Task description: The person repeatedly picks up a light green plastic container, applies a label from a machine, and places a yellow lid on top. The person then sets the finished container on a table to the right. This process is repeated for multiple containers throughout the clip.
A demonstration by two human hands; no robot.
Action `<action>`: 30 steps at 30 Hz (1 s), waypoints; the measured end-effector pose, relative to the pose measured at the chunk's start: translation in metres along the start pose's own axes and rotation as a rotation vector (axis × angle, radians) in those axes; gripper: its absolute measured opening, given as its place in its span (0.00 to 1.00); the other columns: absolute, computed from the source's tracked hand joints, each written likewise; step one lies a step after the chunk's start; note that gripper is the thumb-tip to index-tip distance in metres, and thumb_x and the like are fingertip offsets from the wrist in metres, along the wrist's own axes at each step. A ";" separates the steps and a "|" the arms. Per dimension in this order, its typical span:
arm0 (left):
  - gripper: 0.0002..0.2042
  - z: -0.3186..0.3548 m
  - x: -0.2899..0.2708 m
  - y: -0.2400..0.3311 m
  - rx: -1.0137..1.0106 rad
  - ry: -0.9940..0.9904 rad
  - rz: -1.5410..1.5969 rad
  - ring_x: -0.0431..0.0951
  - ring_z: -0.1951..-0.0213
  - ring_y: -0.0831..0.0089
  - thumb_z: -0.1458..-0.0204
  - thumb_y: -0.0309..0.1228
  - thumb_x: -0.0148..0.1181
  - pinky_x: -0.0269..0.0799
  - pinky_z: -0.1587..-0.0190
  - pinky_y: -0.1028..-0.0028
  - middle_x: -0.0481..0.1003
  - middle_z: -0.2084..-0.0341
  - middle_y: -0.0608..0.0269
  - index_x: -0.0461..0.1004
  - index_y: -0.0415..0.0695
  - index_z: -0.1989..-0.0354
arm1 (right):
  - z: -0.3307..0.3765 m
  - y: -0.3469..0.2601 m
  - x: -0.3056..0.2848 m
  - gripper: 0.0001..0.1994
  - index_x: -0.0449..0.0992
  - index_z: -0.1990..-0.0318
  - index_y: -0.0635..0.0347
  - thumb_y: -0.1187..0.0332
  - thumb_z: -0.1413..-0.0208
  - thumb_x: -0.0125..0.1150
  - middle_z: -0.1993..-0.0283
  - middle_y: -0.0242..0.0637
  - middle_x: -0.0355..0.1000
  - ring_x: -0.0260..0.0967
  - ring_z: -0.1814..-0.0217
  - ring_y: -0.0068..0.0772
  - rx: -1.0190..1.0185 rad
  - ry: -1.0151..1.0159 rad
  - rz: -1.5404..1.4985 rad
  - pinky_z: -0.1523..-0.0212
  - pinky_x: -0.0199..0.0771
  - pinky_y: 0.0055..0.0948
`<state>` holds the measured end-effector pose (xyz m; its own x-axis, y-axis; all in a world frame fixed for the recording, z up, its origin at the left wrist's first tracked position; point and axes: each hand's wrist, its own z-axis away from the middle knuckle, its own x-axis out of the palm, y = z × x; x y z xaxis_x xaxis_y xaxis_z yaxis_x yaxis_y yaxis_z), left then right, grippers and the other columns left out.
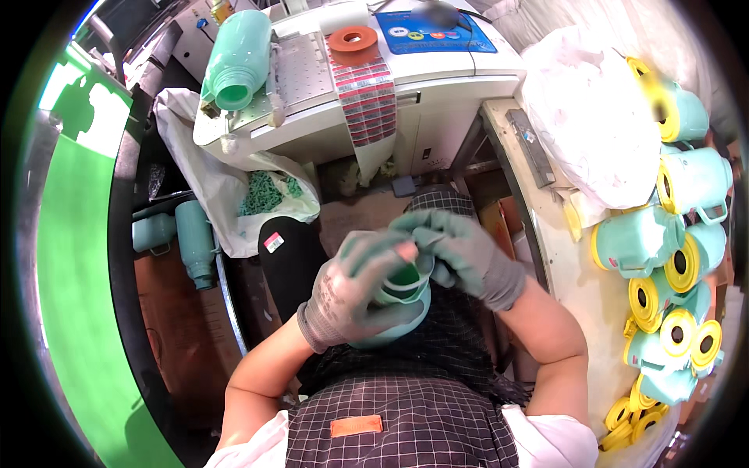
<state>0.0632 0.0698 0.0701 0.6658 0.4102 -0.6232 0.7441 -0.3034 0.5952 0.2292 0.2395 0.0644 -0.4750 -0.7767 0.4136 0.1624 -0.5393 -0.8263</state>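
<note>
Looks mid-job: bottle [417, 313] is over the lap [449, 343], mouth open, so probably not done. Left hand [355, 290] curls its fingers round it; right hand [452, 248] bunches at the rim, can't tell if gripping. Yellow-trimmed jugs [694, 181] sit off right.

Left hand [353, 287] curled; right hand [459, 248] bent close beside

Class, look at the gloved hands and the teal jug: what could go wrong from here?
1. The teal jug is held over the lap, so it might slip from the left hand while the right hand is at its mouth.
2. Jugs with yellow parts lie heaped on the table at right; a bump could send some rolling.
3. The white bag of green shavings stands open near the left knee and might spill if knocked.
</note>
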 end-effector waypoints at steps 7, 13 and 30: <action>0.16 0.013 -0.013 -0.007 -0.168 -0.048 0.069 0.80 0.52 0.48 0.67 0.35 0.85 0.80 0.50 0.57 0.79 0.70 0.62 0.81 0.46 0.76 | 0.010 0.002 0.037 0.19 0.81 0.46 0.58 0.66 0.44 0.77 0.59 0.40 0.81 0.76 0.72 0.35 -0.901 0.260 1.032 0.65 0.78 0.31; 0.16 0.021 -0.022 -0.011 -0.152 -0.065 0.062 0.79 0.52 0.49 0.68 0.35 0.84 0.79 0.51 0.58 0.77 0.67 0.63 0.80 0.47 0.75 | 0.008 -0.003 0.037 0.23 0.82 0.56 0.54 0.43 0.44 0.72 0.49 0.37 0.80 0.79 0.53 0.35 -1.162 -0.002 1.488 0.50 0.78 0.40; 0.16 -0.008 -0.050 0.004 -0.155 -0.412 -0.461 0.83 0.61 0.57 0.49 0.31 0.68 0.78 0.49 0.59 0.82 0.68 0.56 0.81 0.43 0.51 | 0.006 0.035 0.058 0.21 0.80 0.57 0.60 0.53 0.48 0.76 0.58 0.38 0.75 0.76 0.62 0.41 -0.839 -0.026 1.344 0.61 0.75 0.39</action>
<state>0.0326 0.0547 0.1081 0.2683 0.0952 -0.9586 0.9633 -0.0338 0.2663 0.2129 0.1736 0.0614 -0.3685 -0.5295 -0.7641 -0.0738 0.8360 -0.5437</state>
